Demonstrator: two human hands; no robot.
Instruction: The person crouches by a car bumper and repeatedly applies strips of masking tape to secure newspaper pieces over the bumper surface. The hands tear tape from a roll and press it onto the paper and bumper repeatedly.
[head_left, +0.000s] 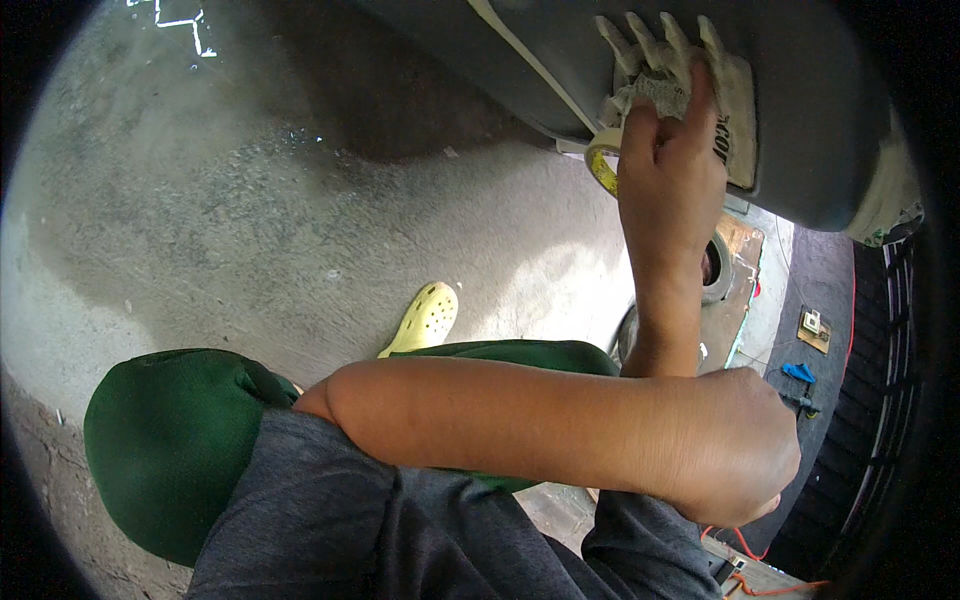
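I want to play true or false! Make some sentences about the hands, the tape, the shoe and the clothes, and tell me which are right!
1. The right hand is touching the printed paper on the smooth dark grey panel. True.
2. The left hand is touching that paper too. False: it is well apart from it, lower in the picture.
3. A round tape roll, pale outside and yellow inside, is beside the right hand. True.
4. The yellow clog with holes is on top of the paper. False: it is down on the grey concrete floor.
5. The person's cloth sleeves are orange. False: they are dark grey.
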